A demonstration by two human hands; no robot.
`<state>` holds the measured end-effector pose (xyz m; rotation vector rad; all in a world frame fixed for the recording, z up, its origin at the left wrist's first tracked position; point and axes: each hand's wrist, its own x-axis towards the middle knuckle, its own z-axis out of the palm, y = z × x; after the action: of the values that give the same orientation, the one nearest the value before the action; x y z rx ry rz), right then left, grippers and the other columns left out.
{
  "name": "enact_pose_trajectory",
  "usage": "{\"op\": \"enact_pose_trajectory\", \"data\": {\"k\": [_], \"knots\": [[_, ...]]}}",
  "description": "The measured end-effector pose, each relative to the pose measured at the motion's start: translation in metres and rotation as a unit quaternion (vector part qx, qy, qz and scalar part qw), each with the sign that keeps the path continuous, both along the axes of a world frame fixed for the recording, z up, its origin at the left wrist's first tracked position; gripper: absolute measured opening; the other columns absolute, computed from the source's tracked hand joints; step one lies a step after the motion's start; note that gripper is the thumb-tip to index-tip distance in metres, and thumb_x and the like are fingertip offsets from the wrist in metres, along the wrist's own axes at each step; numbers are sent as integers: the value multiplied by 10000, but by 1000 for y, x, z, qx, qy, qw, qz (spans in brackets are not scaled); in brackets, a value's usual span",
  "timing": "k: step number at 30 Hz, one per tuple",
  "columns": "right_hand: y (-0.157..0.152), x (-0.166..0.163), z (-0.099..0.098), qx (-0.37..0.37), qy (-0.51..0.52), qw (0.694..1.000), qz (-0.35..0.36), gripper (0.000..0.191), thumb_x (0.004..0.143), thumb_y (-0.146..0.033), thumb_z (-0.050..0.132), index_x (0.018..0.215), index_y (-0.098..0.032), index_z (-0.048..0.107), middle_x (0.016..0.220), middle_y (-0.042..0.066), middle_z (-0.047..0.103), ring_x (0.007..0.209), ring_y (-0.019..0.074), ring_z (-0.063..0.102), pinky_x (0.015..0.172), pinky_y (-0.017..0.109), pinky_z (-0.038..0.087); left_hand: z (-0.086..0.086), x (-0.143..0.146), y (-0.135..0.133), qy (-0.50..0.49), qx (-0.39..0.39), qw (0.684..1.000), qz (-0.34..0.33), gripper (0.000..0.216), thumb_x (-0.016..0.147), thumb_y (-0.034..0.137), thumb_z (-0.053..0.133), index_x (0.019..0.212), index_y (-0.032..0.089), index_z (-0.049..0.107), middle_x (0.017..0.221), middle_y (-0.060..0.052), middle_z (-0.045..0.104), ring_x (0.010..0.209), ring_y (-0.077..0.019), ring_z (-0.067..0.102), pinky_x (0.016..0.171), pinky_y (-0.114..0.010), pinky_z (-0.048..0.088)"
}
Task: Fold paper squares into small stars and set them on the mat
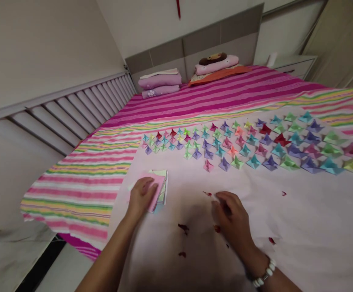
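- Resting half-curled on the paper stack [161, 178]: left hand [142, 194], grip unclear.
- Right of the stack: right hand [233, 211], loosely curled (contents, if any, hidden).
- Beyond the stack: folded paper shapes [244, 150], seemingly finished; stack's flat sheets look unworked.

The bed's magenta-striped cover [225, 92] is overlaid by a multicoloured striped cloth [75, 182], on which a pale sheet [316, 219] is spread. Rows of small folded paper pieces [244, 151] are set across the sheet's far part. Nearer, a stack of coloured paper [159, 187] is laid, and dark red scraps [182, 228] are scattered. At the far end, 2 piles of folded bedding [161, 82] are supported by the cover.
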<state>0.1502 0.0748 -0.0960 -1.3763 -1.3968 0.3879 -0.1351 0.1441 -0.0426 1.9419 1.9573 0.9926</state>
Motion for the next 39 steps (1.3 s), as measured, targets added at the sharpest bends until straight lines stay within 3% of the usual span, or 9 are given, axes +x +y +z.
{"op": "enact_pose_trajectory", "data": {"k": [4,7,16,25,31,39], "knots": [[-2,-1,1,-5,3,1000,2,150,847,-270,535,947,-195,617,979,95,610,775,199,598,677,345,512,-22,4,-32,43,24,999,1,532,720,421,690,1154,124,610,1280,-173,583,1263,-307,472,1068,-482,371],[-3,-1,0,-4,4,1000,2,152,844,-255,528,949,-185,612,957,84,604,748,187,586,674,335,504,-29,4,-40,45,0,999,28,636,701,405,713,1230,92,554,1342,-203,527,1308,-329,423,1086,-489,353],[-4,-1,-6,-8,0,1000,6,158,837,-235,526,956,-172,608,946,80,595,727,177,569,662,325,487,-19,-8,-41,-3,-83,996,31,648,720,384,687,1265,71,528,1310,-203,564,1227,-294,524,1055,-428,402],[-4,-2,-5,-16,1,1000,6,168,828,-224,511,957,-172,605,932,81,597,709,180,567,657,333,481,-8,-11,-41,0,-110,994,24,600,694,348,703,1236,125,578,1281,-159,607,1183,-293,566,1017,-418,434],[-4,-2,-6,-20,4,1000,5,175,820,-221,513,958,-180,612,950,84,604,742,191,575,683,345,482,-3,-14,-40,-13,-141,990,9,660,714,382,677,1288,87,536,1308,-179,582,1175,-302,568,1007,-427,441],[-4,-2,-7,-25,4,1000,6,178,817,-226,517,959,-175,611,939,78,600,712,183,563,663,336,482,1,-22,-38,-60,-107,992,3,635,661,308,701,1247,102,570,1211,-161,651,1071,-289,626,952,-417,479]]}}
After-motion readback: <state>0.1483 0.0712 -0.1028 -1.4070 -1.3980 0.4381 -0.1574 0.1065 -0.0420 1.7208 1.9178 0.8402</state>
